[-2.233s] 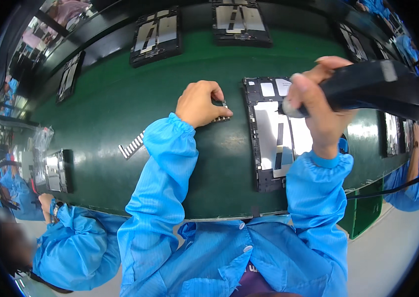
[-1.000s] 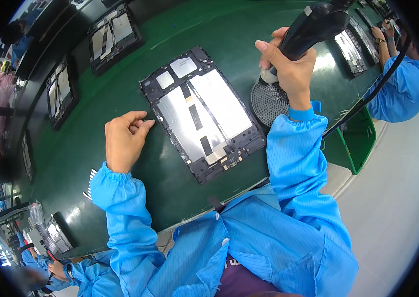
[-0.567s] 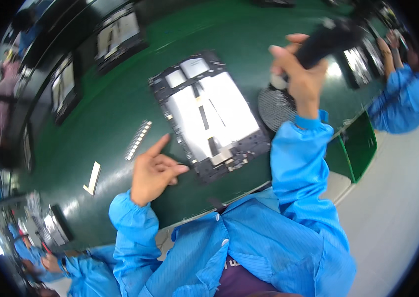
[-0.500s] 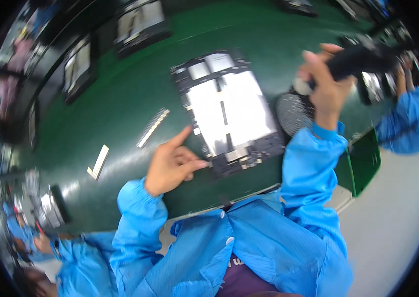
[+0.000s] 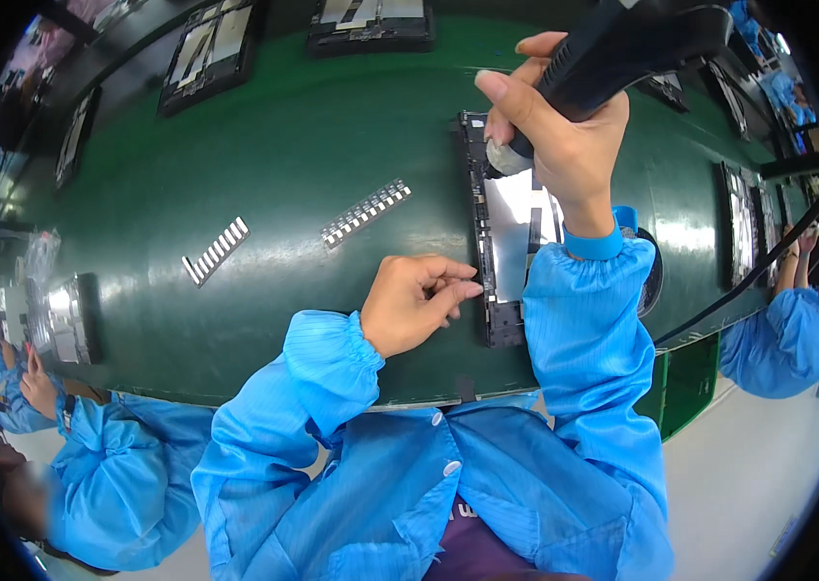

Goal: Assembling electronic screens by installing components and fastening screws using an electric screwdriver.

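My right hand (image 5: 574, 136) is wrapped round a black electric screwdriver (image 5: 613, 60). Its pale nose and dark tip are over the upper left edge of an opened tablet (image 5: 494, 218), whose black frame holds silvery panels. My right hand and sleeve hide much of the tablet's right side. My left hand (image 5: 419, 300) is at the tablet's lower left edge, thumb and forefinger drawn close together in a pinch. Whether anything small is between them cannot be made out. A dark round dish (image 5: 651, 276) shows partly behind my right sleeve.
On the green table (image 5: 283, 145), two strips of small pale pieces, a longer strip (image 5: 366, 213) and a shorter strip (image 5: 216, 252), lie left of the tablet. More opened tablets (image 5: 206, 58) line the far side. A black cable (image 5: 758, 266) runs at right. Co-workers in blue sit on both sides.
The view has swung, so the tablet sits further right in it. My right hand has brought the screwdriver from beyond the tablet's right side over its left edge. My left forefinger has curled in towards the thumb.
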The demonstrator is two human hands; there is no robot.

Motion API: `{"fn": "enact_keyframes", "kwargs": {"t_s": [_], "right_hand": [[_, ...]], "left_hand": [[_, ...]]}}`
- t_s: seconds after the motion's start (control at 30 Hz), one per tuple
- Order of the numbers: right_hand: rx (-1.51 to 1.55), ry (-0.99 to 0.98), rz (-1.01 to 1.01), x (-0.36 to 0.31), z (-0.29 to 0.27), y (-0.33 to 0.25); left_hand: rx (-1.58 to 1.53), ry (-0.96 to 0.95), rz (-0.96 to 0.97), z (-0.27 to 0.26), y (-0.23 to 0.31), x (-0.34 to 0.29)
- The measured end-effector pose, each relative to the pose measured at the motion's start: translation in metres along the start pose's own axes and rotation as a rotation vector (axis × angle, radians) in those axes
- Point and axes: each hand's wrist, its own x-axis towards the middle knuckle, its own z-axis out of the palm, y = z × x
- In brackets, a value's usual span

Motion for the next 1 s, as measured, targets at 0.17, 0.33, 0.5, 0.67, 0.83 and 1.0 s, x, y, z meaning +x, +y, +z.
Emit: {"fn": "enact_keyframes", "kwargs": {"t_s": [0.17,0.33,0.5,0.67,0.83,1.0], "right_hand": [[0.009,0.060,0.021,-0.003,0.008,0.012],[0.010,0.038,-0.011,-0.001,0.008,0.018],[0.015,0.040,0.002,-0.003,0.006,0.021],[0.018,0.027,0.018,-0.004,0.010,0.019],[-0.058,-0.035,-0.019,-0.009,0.012,0.017],[0.012,0.001,-0.041,-0.009,0.015,0.021]], "left_hand": [[-0.150,0.109,0.036,0.001,-0.005,0.001],[-0.261,0.129,0.043,0.000,0.002,-0.001],[-0.270,0.162,0.110,0.004,-0.005,0.002],[-0.183,0.180,0.149,0.007,-0.010,0.003],[-0.189,0.176,0.221,0.007,-0.011,0.002],[-0.206,0.181,0.229,0.005,-0.008,0.001]]}}
